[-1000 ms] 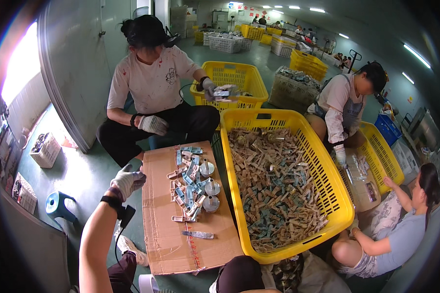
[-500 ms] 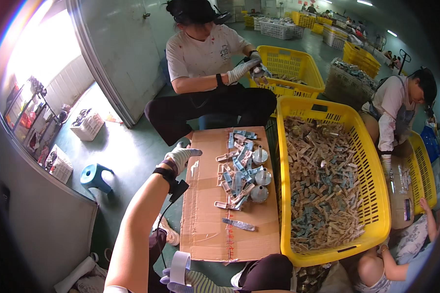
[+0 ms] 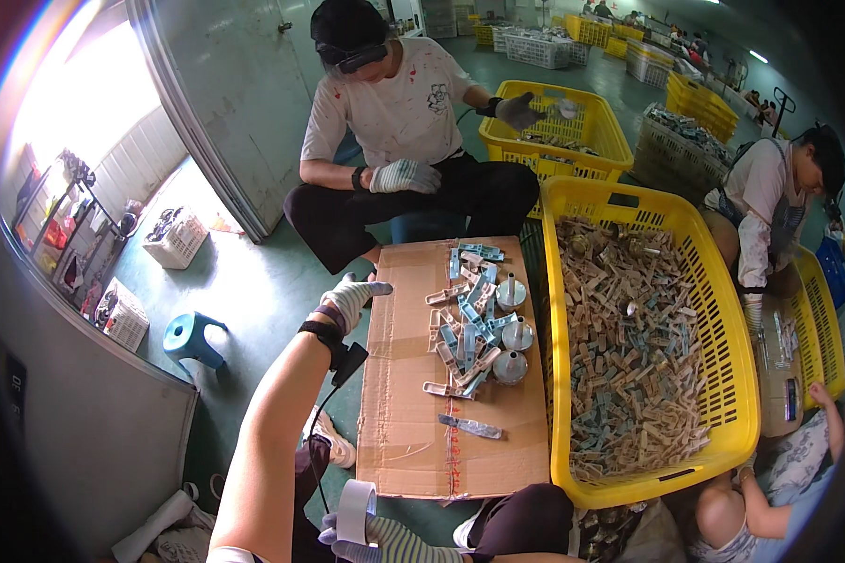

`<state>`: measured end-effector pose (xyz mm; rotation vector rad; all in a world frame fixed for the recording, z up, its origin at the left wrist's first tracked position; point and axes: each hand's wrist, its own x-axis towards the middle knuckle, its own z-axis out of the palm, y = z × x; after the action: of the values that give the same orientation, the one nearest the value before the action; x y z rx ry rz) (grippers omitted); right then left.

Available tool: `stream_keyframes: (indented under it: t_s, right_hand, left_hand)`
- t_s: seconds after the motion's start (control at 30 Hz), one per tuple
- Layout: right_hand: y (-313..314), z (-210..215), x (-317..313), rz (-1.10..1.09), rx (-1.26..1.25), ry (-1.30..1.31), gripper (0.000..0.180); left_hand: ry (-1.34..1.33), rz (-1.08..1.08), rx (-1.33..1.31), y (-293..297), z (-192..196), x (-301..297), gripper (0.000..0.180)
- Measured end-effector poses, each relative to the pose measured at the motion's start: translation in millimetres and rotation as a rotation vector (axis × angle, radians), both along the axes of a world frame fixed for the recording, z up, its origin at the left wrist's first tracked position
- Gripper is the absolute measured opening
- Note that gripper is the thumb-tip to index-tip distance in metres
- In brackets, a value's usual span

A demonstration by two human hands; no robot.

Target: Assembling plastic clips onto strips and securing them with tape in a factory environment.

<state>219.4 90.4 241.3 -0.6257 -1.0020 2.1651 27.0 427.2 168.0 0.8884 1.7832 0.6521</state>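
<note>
1. White roll (image 3: pixel 349 511), head view: located at the lower edge of the view, near the close left corner of the cardboard-topped bench (image 3: pixel 404 375).
2. Right hand (image 3: pixel 394 544): gloved, appears closed around the roll; part of the grip is hidden.
3. Left hand (image 3: pixel 349 297): gloved, no object visible in it, one finger extended toward the bench's left edge. Contact with that edge cannot be told.
4. Bench load: a loose heap of clips (image 3: pixel 468 324); three stemmed round pieces (image 3: pixel 512 367) along its right side; one flat strip (image 3: pixel 471 427) nearer the person. Neither hand touches these.
5. Yellow crate (image 3: pixel 749 413): just right of the bench, filled with small clip-like pieces (image 3: pixel 629 347).
6. Step in hand (judged): holding the roll ready, apart from the clips.
7. Next move (judged): using the roll would call for steadying it right-handed and bringing the left fingers to it.
</note>
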Motion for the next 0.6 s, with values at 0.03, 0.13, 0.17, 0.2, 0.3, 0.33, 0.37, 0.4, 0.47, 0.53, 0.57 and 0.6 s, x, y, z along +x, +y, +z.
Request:
stream_keyframes:
  t_s: [0.03,0.13,0.17,0.2,0.3,0.33,0.37,0.4,0.47,0.53,0.57,0.6]
  right_hand:
    - [0,-2,0,0.056,0.026,-0.056,0.014]
    - [-6,-6,-3,-0.026,0.032,0.004,0.014]
    - [-6,-5,-3,-0.026,0.033,0.004,0.014]
    - [-6,-5,-2,-0.002,-0.018,0.011,0.015]
    - [-1,0,0,0.042,-0.156,0.059,0.019]
    - [-2,-1,0,0.075,-0.239,0.104,0.022]
    - [-3,-3,0,0.079,-0.240,0.105,0.022]
    - [-3,-4,0,0.079,-0.208,0.102,0.023]
    - [-5,-10,-2,0.086,-0.144,0.100,0.025]
    - [-6,-15,-2,0.074,-0.075,0.086,0.026]
    - [-6,-19,-1,0.056,-0.039,0.071,0.027]
    - [-7,-27,1,0.041,-0.036,0.058,0.027]
  left_hand:
    - [0.010,0.013,-0.005,-4,2,-5,0.100]
    - [-0.070,-0.038,0.025,-3,8,10,0.103]
    - [-0.060,-0.031,0.039,-2,5,9,0.097]
    - [-0.050,-0.022,0.053,-2,3,8,0.092]
    - [-0.056,-0.069,0.026,-3,6,12,0.075]
    - [-0.054,-0.066,0.025,-3,9,10,0.075]
    - [-0.054,-0.100,0.001,-3,11,6,0.096]
    - [-0.054,-0.133,-0.024,-4,13,2,0.116]
    - [-0.025,-0.063,0.008,-3,-2,-9,0.113]
    - [-0.009,-0.013,0.044,-3,-6,-9,0.110]
    - [-0.001,-0.046,0.029,-2,-2,0,0.110]
    - [0.006,-0.080,0.015,0,3,8,0.110]
